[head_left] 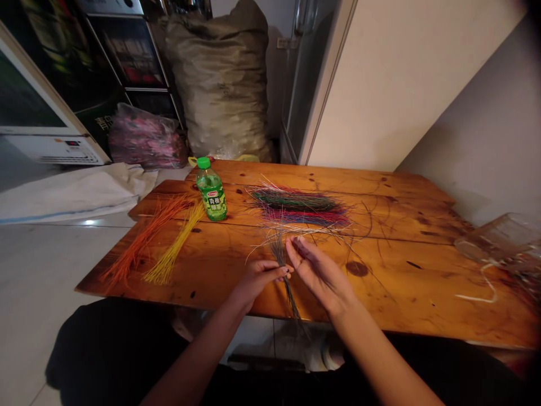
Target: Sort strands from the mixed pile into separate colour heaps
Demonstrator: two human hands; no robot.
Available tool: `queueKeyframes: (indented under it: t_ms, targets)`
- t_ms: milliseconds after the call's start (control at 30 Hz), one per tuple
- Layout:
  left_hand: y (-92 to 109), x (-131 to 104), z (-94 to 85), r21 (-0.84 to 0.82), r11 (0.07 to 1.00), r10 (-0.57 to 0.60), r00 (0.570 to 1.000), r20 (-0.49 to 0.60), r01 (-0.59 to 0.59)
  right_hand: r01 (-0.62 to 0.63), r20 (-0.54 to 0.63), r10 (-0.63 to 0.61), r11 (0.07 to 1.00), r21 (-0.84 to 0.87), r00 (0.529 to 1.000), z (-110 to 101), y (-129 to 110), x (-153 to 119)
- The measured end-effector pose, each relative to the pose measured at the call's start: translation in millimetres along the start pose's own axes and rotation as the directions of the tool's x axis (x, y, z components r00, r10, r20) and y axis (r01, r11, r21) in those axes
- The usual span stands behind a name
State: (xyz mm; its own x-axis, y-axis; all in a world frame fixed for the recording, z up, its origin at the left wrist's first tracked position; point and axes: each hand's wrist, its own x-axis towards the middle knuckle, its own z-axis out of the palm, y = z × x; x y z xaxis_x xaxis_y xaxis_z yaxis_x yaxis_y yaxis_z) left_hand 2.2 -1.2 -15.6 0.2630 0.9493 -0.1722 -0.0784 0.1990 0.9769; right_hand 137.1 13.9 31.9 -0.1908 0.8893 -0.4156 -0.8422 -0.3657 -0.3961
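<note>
My left hand is closed around the middle of a bundle of thin grey strands, whose lower ends hang past the table's front edge. Just right of the bundle's upper part is my right hand, palm turned inward with its fingers bent; whether a strand lies between its fingertips is too small to tell. Beyond both hands lies a pile of dark green strands, with blue and red strands along its near side. Yellow strands and orange strands lie on the left.
A green-capped bottle stands on the wooden table behind the yellow strands. At the right edge is a clear plastic container beside a white strip. Behind the table stand a large sack and a bag of pink material.
</note>
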Motion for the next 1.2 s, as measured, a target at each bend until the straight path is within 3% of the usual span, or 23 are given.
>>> queueKeyframes:
  t_ms: [333, 767, 867, 967, 1067, 1200]
  targets:
    - [-5, 2, 7.8, 0.044, 0.999, -0.027, 0.999, 0.035, 0.025, 0.066, -0.104, -0.062, 0.997, 0.031, 0.993, -3, 0, 2]
    - [-8, 0, 16.1, 0.060, 0.998, -0.027, 1.000, 0.012, 0.026, 0.062, -0.126, -0.056, 0.997, 0.049, 0.991, -5, 4, 5]
    - [-8, 1, 14.5, 0.006, 0.999, -0.035, 0.999, 0.018, 0.035, 0.113, -0.107, -0.110, 0.993, 0.025, 0.988, -7, 3, 5]
    - [-8, 2, 8.5, -0.140, 0.989, -0.051, 0.998, -0.028, 0.047, 0.194, -0.046, -0.197, 0.979, -0.060, 0.979, -11, 2, 4]
    - [-6, 4, -1.0, -0.329, 0.944, -0.054, 0.989, -0.139, 0.005, 0.225, 0.075, -0.212, 0.935, -0.273, 0.974, -16, 1, 4]
    - [-1, 5, -12.6, -0.437, 0.895, -0.014, 0.974, -0.228, -0.089, 0.230, 0.215, -0.122, 0.766, -0.601, 0.969, -20, 7, 9]
